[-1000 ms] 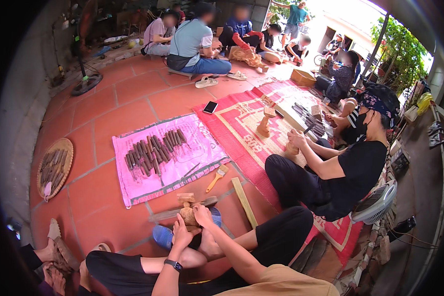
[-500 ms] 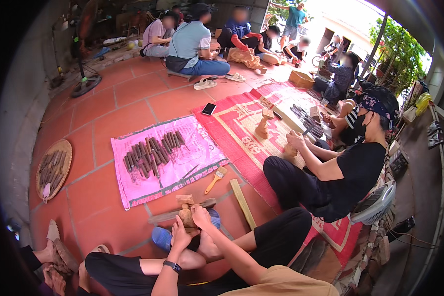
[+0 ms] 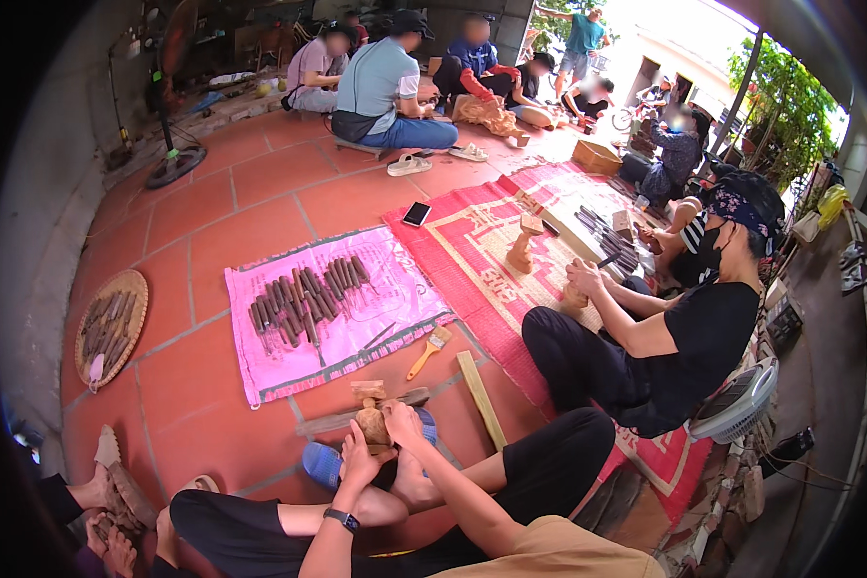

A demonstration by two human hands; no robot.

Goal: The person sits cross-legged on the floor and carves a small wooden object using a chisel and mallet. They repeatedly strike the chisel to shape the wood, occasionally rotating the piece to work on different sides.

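Low between my feet I have a small pale wood carving (image 3: 372, 428) with a narrow neck and a blocky top. My left hand (image 3: 359, 462) is closed round its near left side. Curled against its right side is my right hand (image 3: 404, 425); any small tool inside those fingers is hidden. A grey-brown length of wood (image 3: 332, 421) lies behind the carving. Blue slippers (image 3: 322, 464) show beside my feet. Just beyond, on the tiles, are a flat brush (image 3: 429, 353) with a yellow handle and a squared wooden stick (image 3: 481, 400).
A pink sheet (image 3: 260, 371) carries several dark-handled carving tools (image 3: 308, 299). More tools lie in a round basket (image 3: 137, 289) at left. On the red mat (image 3: 443, 255) at right, a person in black (image 3: 636, 347) handles a carving. A phone (image 3: 416, 214) lies there too.
The whole view has shifted slightly down and right. Both hands stay on the carving, with the right hand's position on it barely altered.
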